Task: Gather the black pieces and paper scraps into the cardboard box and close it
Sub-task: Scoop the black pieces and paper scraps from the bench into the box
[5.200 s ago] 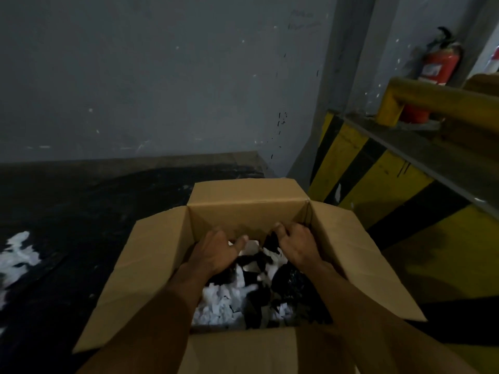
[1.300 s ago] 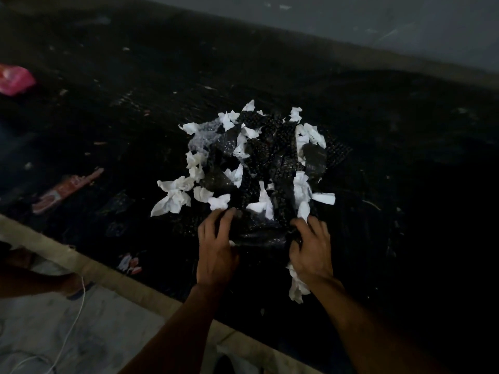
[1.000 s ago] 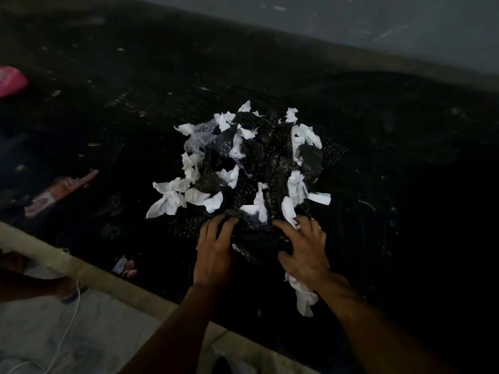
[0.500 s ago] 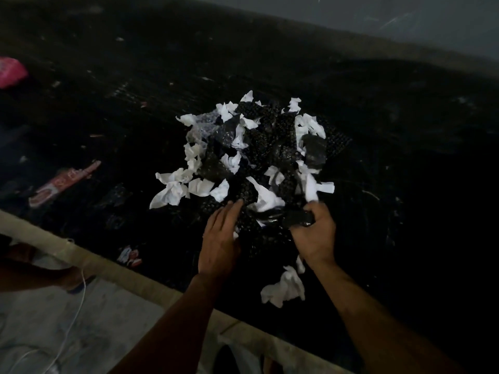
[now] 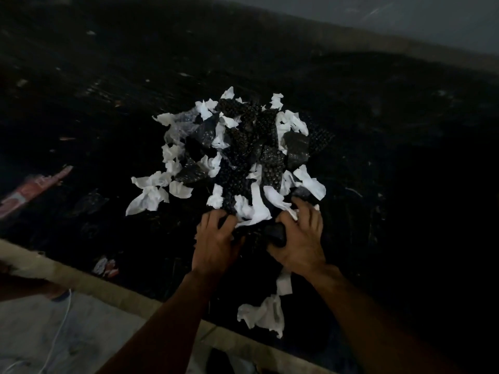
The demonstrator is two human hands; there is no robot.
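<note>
A heap of black bubble-textured pieces (image 5: 253,147) mixed with crumpled white paper scraps (image 5: 151,195) lies on a dark, dirty surface. At the heap's near edge, my left hand (image 5: 216,241) has its fingers curled into black pieces and white paper. My right hand (image 5: 299,238) grips a black piece (image 5: 275,233) with white scraps against its fingers. A loose white paper scrap (image 5: 264,314) lies nearer to me, between my forearms. The cardboard box is out of view.
A pale edge strip (image 5: 81,282) bounds the dark surface at the near left, with grey floor and a white cable (image 5: 58,336) below it. A red wrapper (image 5: 32,188) lies at far left, small litter (image 5: 106,267) near the edge. A grey wall (image 5: 405,20) runs behind.
Five seconds ago both hands were in the open cardboard box; the view then turned to the heap. Over the last second both hands closed on material at the heap's near edge.
</note>
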